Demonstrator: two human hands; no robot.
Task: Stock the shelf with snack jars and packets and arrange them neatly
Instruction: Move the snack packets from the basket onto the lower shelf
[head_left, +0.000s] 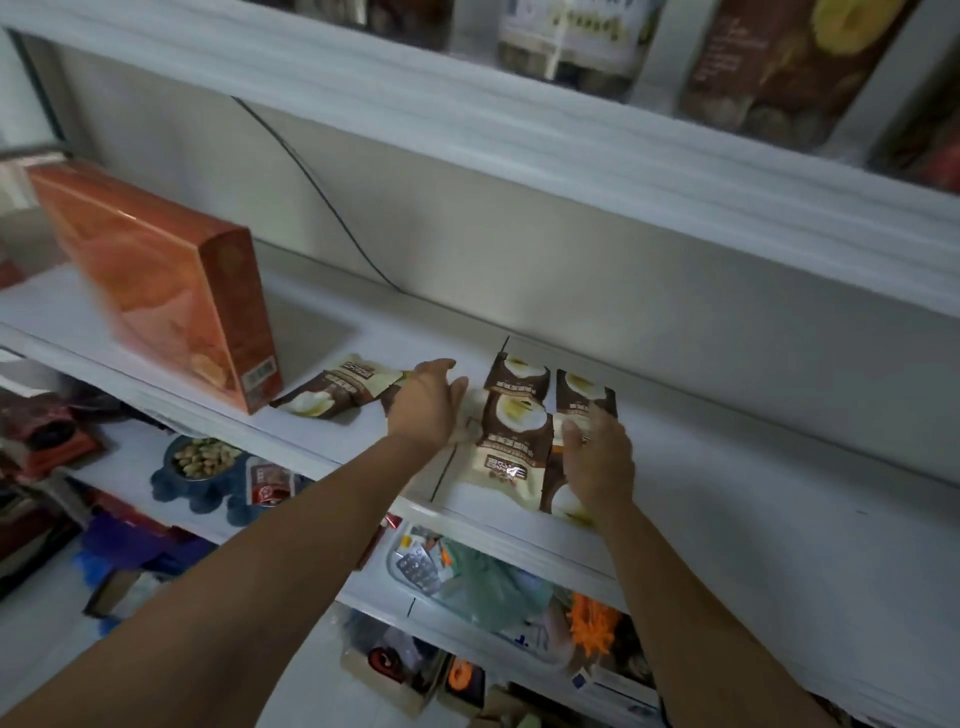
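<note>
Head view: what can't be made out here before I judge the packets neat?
All in the head view:
- Front-right packet: mostly covered by the right hand.
- Half-hidden packet: partly covered by the left hand.
- Upper-shelf jars: cut off by the top edge, labels blurred.
- Orange box: front blurred, print unreadable.

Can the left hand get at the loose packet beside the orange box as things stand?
Probably yes. The left hand is right next to that packet, with nothing blocking the way; the orange box stands on its far side, not over it.
</note>
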